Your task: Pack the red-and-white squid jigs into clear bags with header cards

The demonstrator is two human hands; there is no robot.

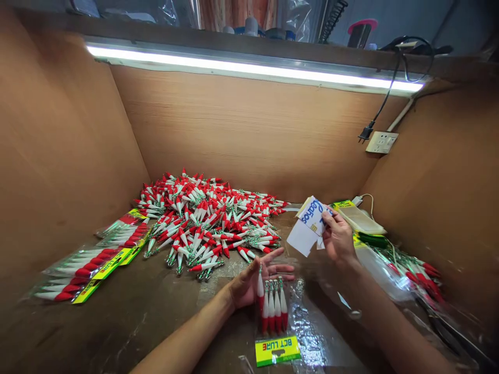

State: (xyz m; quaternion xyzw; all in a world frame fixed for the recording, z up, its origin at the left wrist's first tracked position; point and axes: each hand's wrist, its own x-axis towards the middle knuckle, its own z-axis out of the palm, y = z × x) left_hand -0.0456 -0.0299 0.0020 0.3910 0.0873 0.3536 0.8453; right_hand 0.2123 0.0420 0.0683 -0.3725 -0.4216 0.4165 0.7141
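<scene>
My right hand [339, 236] is closed on a few paper cards [312, 221], one with blue handwriting, lifted above the table. Fingers spread, my left hand [251, 283] is beside a clear bag of lures [275, 306] with a yellow-green "BCT LURE" header [278, 351] toward me. Several red-and-white lures lie side by side in that bag. The leftmost lure [261, 288] sits higher than the others, in front of my left palm; whether it touches the hand I cannot tell. A big heap of loose lures [210, 218] lies behind my left hand.
Filled lure packs [101, 259] are stacked at the left. On the right are a pile of empty clear bags [356, 215], more bagged lures [423, 275] and a dark tool [448, 332]. A black plug [365, 133] hangs near the wall socket [382, 142], below the light tube [249, 67].
</scene>
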